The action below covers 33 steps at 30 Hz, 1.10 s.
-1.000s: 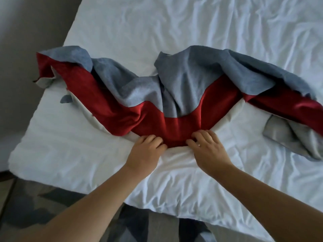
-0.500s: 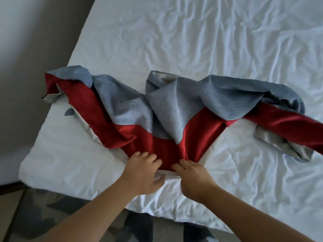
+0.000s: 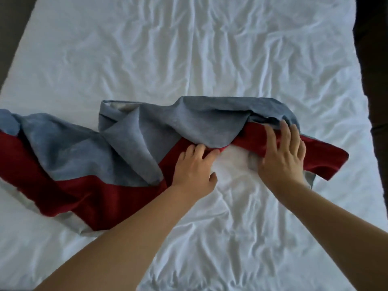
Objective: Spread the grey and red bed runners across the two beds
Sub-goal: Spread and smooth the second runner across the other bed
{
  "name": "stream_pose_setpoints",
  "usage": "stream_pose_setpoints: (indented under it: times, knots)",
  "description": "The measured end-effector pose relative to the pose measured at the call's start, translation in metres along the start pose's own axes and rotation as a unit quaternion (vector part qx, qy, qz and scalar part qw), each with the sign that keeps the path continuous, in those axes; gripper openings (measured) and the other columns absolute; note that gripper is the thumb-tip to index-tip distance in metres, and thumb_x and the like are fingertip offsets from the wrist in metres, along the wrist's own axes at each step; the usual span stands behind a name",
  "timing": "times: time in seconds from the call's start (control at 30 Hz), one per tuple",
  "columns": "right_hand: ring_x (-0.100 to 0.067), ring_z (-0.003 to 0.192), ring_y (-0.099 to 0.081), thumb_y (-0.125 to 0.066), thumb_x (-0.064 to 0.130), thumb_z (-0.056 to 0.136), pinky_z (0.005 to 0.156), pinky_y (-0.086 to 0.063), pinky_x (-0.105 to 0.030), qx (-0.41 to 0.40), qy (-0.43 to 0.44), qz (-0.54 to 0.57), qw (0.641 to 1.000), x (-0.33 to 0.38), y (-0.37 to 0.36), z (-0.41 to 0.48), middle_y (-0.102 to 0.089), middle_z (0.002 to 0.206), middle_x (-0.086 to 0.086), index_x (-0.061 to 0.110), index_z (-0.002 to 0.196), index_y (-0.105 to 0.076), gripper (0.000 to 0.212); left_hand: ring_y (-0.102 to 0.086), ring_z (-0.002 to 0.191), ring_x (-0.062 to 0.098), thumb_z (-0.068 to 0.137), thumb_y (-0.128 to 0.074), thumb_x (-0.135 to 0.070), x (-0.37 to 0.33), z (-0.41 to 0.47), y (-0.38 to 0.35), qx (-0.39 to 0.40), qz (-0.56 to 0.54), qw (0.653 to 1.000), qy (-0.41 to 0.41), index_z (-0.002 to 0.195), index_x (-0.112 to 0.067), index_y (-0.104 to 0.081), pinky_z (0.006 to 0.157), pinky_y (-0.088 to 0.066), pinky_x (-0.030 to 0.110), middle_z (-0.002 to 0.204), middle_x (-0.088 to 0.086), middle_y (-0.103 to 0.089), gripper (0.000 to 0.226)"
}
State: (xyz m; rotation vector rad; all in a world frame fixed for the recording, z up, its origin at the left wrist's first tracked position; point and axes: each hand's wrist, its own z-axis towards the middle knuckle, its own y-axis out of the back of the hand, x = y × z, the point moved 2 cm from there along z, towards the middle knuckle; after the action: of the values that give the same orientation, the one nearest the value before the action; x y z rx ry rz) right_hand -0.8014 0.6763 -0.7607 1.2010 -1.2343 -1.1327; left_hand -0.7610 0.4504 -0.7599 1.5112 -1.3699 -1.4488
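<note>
A grey and red bed runner with a pale lining lies crumpled across the white bed, running from the left edge of the view to the right of centre. Its grey band is folded over the red band in the middle. My left hand rests on the sheet with bent fingertips touching the red edge, thumb apart. My right hand lies flat with spread fingers on the red band near the runner's bunched right end, its fingertips reaching the grey fold. Only one bed and one runner are in view.
The wrinkled white sheet stretches bare beyond the runner and in front of it. Dark floor or furniture borders the bed's right side, and a dark strip shows at the upper left.
Both hands have left the runner's near red edge at the middle and moved right and farther onto the bed. The view has shifted right, and the right hand now lies on the runner's right end.
</note>
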Motion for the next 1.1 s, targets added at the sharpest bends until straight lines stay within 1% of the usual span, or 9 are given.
stream_pose_setpoints:
  times: [0.13, 0.3, 0.4, 0.5, 0.63, 0.77, 0.9, 1.0, 1.1]
  knots:
    - [-0.035, 0.12, -0.051, -0.081, 0.026, 0.077, 0.111, -0.031, -0.049, 0.045, 0.071, -0.032, 0.996, -0.047, -0.002, 0.007, -0.058, 0.127, -0.009, 0.024, 0.149, -0.042, 0.082, -0.036, 0.134, 0.039, 0.075, -0.075, -0.046, -0.024, 0.028, -0.006, -0.021, 0.049, 0.998, 0.021, 0.154, -0.041, -0.027, 0.103, -0.041, 0.048, 0.143, 0.016, -0.032, 0.093]
    - [-0.036, 0.094, -0.059, -0.073, 0.009, 0.073, 0.085, -0.05, -0.046, 0.089, 0.159, -0.011, 0.983, -0.068, -0.013, -0.03, -0.058, 0.107, -0.013, 0.021, 0.144, -0.055, 0.075, -0.025, 0.145, 0.036, 0.083, -0.072, -0.035, -0.055, 0.046, -0.017, 0.016, 0.128, 0.991, -0.033, 0.158, -0.046, 0.002, 0.108, -0.035, 0.053, 0.152, 0.01, -0.029, 0.106]
    - [-0.036, 0.084, -0.063, -0.078, -0.003, 0.061, 0.076, -0.054, -0.045, 0.058, 0.182, 0.004, 0.981, -0.093, -0.019, -0.057, -0.062, 0.098, -0.013, 0.012, 0.133, -0.065, 0.075, -0.033, 0.139, 0.036, 0.085, -0.064, -0.014, -0.072, 0.044, -0.032, 0.033, 0.143, 0.988, -0.043, 0.157, -0.048, 0.005, 0.095, -0.046, 0.049, 0.15, 0.006, -0.034, 0.105]
    - [-0.033, 0.077, -0.061, -0.072, -0.002, 0.067, 0.071, -0.055, -0.045, 0.027, 0.213, 0.013, 0.977, -0.122, -0.019, -0.069, -0.062, 0.092, -0.01, 0.011, 0.125, -0.07, 0.06, -0.045, 0.13, 0.037, 0.082, -0.063, -0.003, -0.073, 0.048, -0.038, 0.026, 0.136, 0.989, -0.044, 0.158, -0.046, -0.008, 0.079, -0.055, 0.047, 0.146, 0.007, -0.043, 0.103]
    - [-0.036, 0.077, -0.061, -0.041, 0.01, 0.083, 0.072, -0.054, -0.046, 0.002, 0.24, -0.021, 0.971, -0.17, -0.003, -0.051, -0.064, 0.091, -0.012, 0.011, 0.118, -0.074, 0.048, -0.054, 0.116, 0.036, 0.079, -0.066, 0.003, -0.065, 0.063, -0.028, 0.008, 0.127, 0.991, -0.051, 0.159, -0.041, -0.015, 0.072, -0.058, 0.046, 0.14, 0.01, -0.05, 0.105]
    - [-0.039, 0.086, -0.058, -0.071, 0.012, 0.081, 0.075, -0.048, -0.046, 0.069, 0.121, -0.153, 0.978, -0.204, 0.017, -0.016, -0.064, 0.096, -0.014, 0.012, 0.111, -0.076, 0.03, -0.054, 0.111, 0.037, 0.072, -0.08, -0.014, -0.073, 0.083, -0.007, 0.012, 0.13, 0.99, -0.051, 0.159, -0.043, -0.001, 0.081, -0.052, 0.048, 0.137, 0.017, -0.049, 0.122]
    - [-0.031, 0.107, -0.055, -0.061, 0.024, 0.088, 0.093, -0.043, -0.039, 0.182, 0.044, -0.171, 0.967, -0.175, 0.019, -0.022, -0.059, 0.116, -0.006, 0.019, 0.115, -0.069, 0.029, -0.054, 0.109, 0.036, 0.083, -0.069, -0.019, -0.093, 0.09, -0.012, 0.014, 0.176, 0.982, -0.067, 0.153, -0.048, 0.02, 0.089, -0.046, 0.046, 0.127, 0.025, -0.052, 0.117]
    - [-0.036, 0.101, -0.054, -0.065, 0.019, 0.076, 0.089, -0.044, -0.046, 0.127, 0.004, -0.098, 0.987, -0.152, 0.009, -0.042, -0.057, 0.112, -0.014, 0.009, 0.117, -0.063, 0.042, -0.051, 0.113, 0.032, 0.09, -0.062, -0.027, -0.1, 0.088, -0.028, 0.044, 0.208, 0.976, -0.048, 0.147, -0.053, 0.027, 0.087, -0.044, 0.042, 0.125, 0.019, -0.052, 0.109]
    - [-0.041, 0.12, -0.05, -0.058, 0.017, 0.077, 0.102, -0.041, -0.049, 0.033, 0.029, 0.009, 0.999, -0.136, -0.003, -0.051, -0.052, 0.135, -0.02, 0.007, 0.146, -0.047, 0.071, -0.051, 0.116, 0.031, 0.09, -0.061, -0.039, -0.098, 0.083, -0.037, 0.071, 0.193, 0.978, -0.03, 0.15, -0.053, 0.022, 0.085, -0.046, 0.042, 0.122, 0.015, -0.057, 0.103]
